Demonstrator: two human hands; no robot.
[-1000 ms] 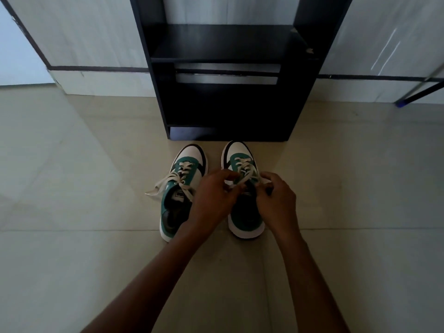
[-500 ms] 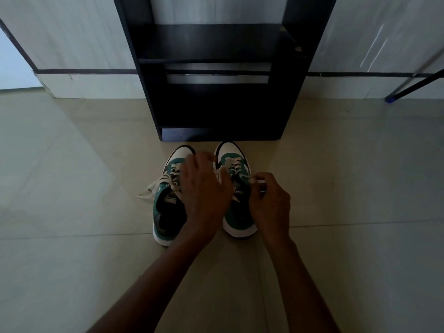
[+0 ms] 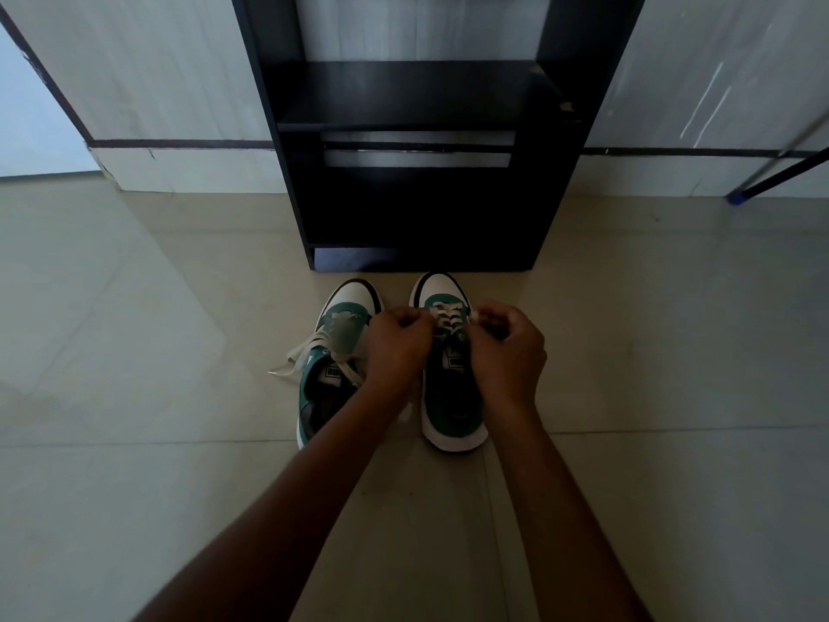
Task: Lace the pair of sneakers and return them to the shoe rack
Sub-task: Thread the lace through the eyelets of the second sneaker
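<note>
Two green-and-white sneakers stand side by side on the tiled floor, toes toward the black shoe rack (image 3: 417,101). The right sneaker (image 3: 453,406) has white laces crossed over its tongue. My left hand (image 3: 394,347) and my right hand (image 3: 509,352) sit over its upper eyelets, each pinching a lace end, fingers curled. The left sneaker (image 3: 334,352) lies partly under my left wrist, and its loose lace (image 3: 296,359) trails out to the left on the floor.
The rack's shelves hold nothing and its base stands just beyond the sneaker toes. A tiled wall with a dark band runs behind it. A dark metal leg with a blue foot (image 3: 738,197) slants in at the far right.
My left hand has come back from over the left sneaker to the right sneaker's laces. Both hands now pull the lace ends apart at the upper eyelets.
</note>
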